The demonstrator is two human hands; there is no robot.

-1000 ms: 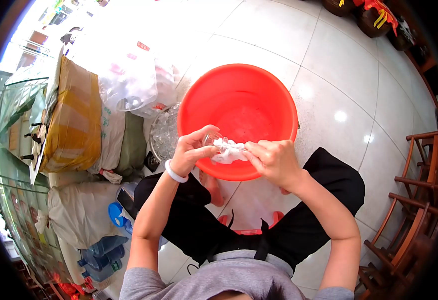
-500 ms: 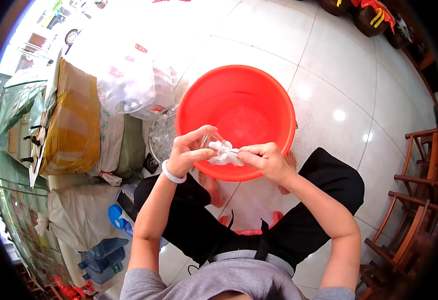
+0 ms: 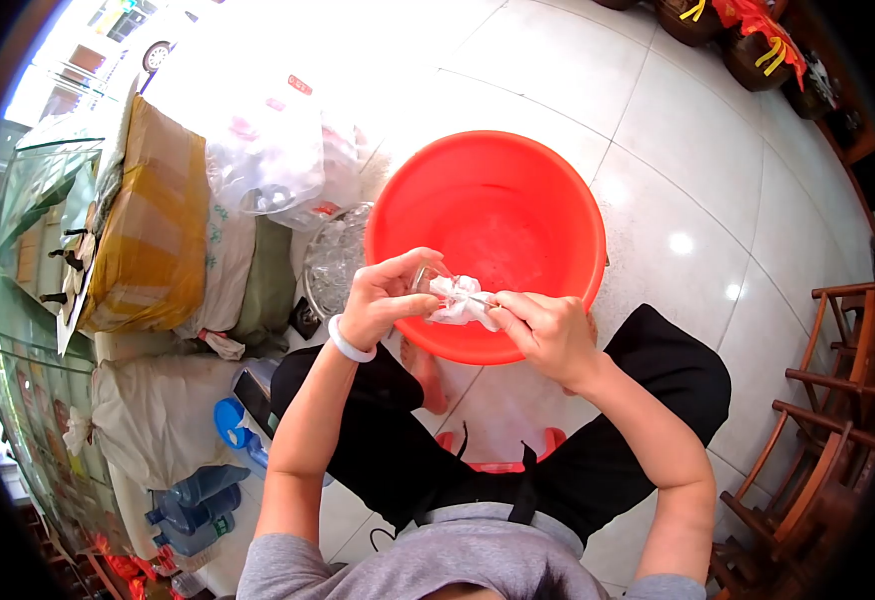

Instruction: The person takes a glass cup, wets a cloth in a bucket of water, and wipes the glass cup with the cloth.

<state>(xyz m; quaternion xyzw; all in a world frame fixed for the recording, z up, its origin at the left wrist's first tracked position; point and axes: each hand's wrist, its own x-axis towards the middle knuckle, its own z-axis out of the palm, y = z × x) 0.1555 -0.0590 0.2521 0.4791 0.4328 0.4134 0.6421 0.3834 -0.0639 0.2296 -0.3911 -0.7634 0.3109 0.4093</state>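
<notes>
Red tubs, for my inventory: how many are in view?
1: the red tub, on the tiled floor, below the left hand and right hand. No other shows.

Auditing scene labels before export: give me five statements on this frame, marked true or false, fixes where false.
1. The left hand holds a clear cup. True.
2. The right hand pinches a thin item at a white cloth. True.
3. The white cloth lies on the floor. False: it is held up between the hands.
4. A round red basin is in front of the person. True.
5. Both wrists are bare. False: a white band is around the left one.
</notes>
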